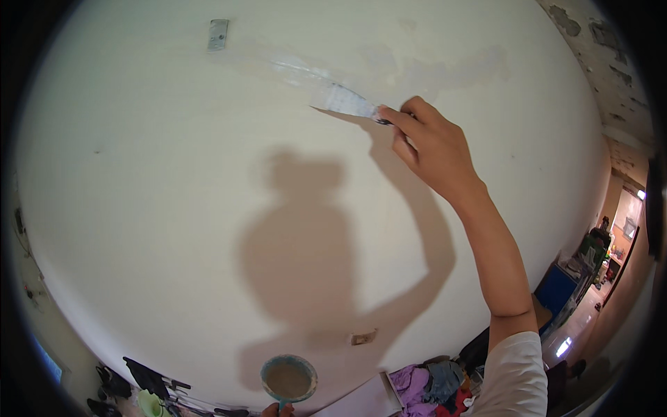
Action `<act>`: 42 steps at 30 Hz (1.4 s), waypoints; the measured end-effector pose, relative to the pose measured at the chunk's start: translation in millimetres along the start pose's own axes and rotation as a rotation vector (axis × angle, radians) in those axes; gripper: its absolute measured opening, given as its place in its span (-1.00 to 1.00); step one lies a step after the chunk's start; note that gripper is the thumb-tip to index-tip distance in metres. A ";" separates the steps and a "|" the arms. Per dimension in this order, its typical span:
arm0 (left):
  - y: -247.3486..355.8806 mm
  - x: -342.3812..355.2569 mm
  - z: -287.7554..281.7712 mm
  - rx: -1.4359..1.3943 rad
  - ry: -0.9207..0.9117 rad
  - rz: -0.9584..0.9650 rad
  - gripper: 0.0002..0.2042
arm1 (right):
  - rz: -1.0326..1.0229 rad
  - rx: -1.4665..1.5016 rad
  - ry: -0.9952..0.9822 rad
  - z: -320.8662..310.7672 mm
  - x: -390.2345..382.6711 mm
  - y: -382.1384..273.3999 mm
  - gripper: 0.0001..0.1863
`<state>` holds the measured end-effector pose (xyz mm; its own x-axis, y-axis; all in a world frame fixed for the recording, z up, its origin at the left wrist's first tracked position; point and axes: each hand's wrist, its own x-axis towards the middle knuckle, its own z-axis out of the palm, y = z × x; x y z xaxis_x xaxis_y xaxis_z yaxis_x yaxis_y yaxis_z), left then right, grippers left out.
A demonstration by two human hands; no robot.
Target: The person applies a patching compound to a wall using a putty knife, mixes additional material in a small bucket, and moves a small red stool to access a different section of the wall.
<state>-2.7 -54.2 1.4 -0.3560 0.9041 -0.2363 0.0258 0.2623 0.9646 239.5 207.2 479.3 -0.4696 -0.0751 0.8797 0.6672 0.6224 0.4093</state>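
Note:
My right hand (439, 144) is closed around the handle of a putty knife (345, 102), raised high against a pale wall (167, 181). The whitish, smeared blade of the knife lies at the wall, just below a wet-looking streak of filler (295, 68). At the bottom edge, my left hand (279, 410) grips the handle of a round, teal-rimmed dipper (288, 379). Inside the dipper is a greyish-beige paste. Only the fingers of the left hand show. My shadow falls across the middle of the wall.
A grey wall plate (217, 35) is at the upper left, and a recessed socket box (363, 338) sits low on the wall. Heaped clothes (424, 386) lie at the lower right near a blue cabinet (556, 288). A light green bucket (150, 402) stands at the lower left.

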 end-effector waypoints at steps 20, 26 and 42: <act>7.4 11.9 7.0 0.057 -0.044 0.019 -0.75 | 0.010 -0.016 0.115 -44.5 -2.3 50.1 -0.73; -1.3 8.2 7.5 0.034 0.003 0.041 -0.73 | -0.038 -0.059 0.091 -26.6 66.6 43.7 -0.74; -9.5 14.2 -5.9 0.107 0.066 0.106 -0.66 | -0.069 0.135 0.171 -25.9 66.2 30.2 -0.75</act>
<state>-13.6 -45.9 -10.4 -0.4068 0.9053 -0.1226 0.1642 0.2045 0.9650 243.6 200.9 556.1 -0.3988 -0.2445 0.8838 0.5480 0.7092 0.4435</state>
